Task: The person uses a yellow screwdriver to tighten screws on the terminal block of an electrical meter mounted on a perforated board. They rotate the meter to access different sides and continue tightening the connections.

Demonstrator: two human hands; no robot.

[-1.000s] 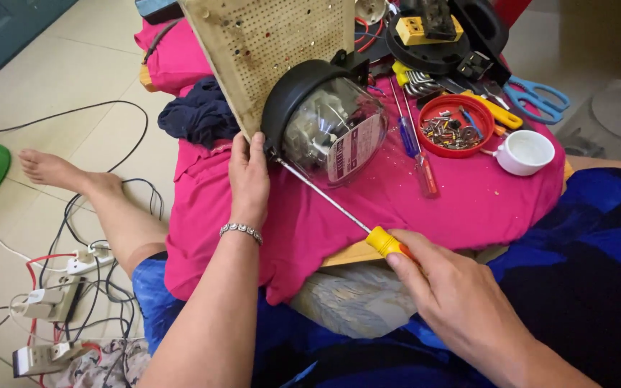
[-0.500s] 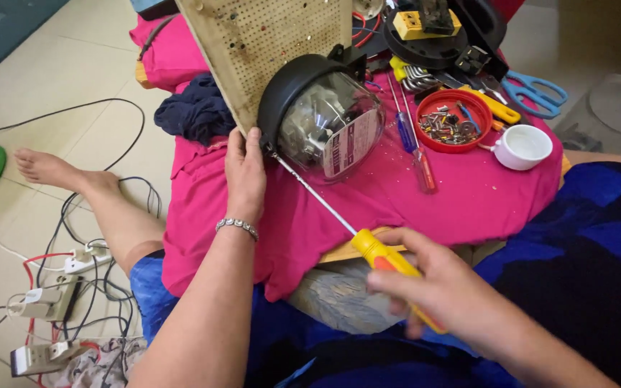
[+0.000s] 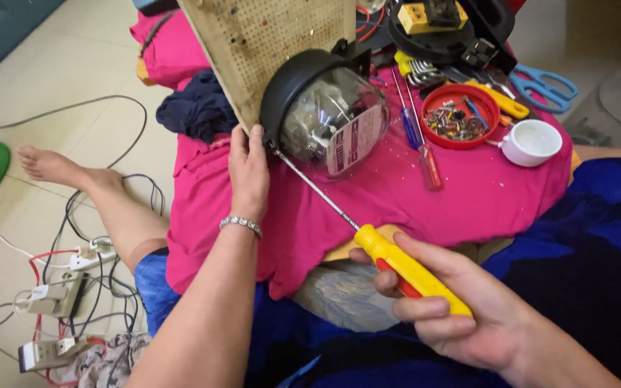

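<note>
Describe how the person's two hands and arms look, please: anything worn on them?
Both arms are bare, with no sleeves and no gloves. The left hand has a silver beaded bracelet around its wrist. The right hand wears nothing visible.
</note>
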